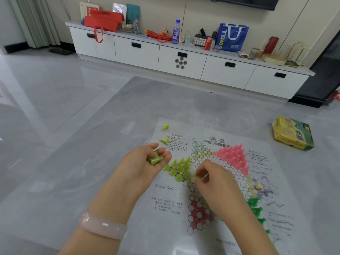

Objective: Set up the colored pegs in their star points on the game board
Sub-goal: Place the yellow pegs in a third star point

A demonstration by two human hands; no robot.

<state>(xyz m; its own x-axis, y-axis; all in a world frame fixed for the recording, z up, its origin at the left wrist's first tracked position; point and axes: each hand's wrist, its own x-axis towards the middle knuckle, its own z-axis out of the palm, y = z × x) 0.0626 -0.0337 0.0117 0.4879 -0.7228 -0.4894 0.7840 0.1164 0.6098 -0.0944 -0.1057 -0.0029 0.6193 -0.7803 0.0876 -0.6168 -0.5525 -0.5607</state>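
A paper game board (217, 183) with a star of circles lies on the grey table. Several yellow-green pegs (179, 169) stand in its left star point. My left hand (147, 162) is cupped palm up just left of them and holds a few yellow-green pegs (155, 159). My right hand (211, 176) pinches one yellow-green peg (195, 175) at the right edge of that group. Pink pegs (233, 155) fill the upper right point. Dark red pegs (198, 212) sit in the bottom point, and green pegs (256, 208) in the lower right one.
Two loose yellow-green pegs (165, 127) (164, 140) lie at the board's upper left corner. A small die (259, 186) rests on the board's right side. A yellow-green game box (293, 133) sits on the table to the right. A white cabinet (184, 57) lines the far wall.
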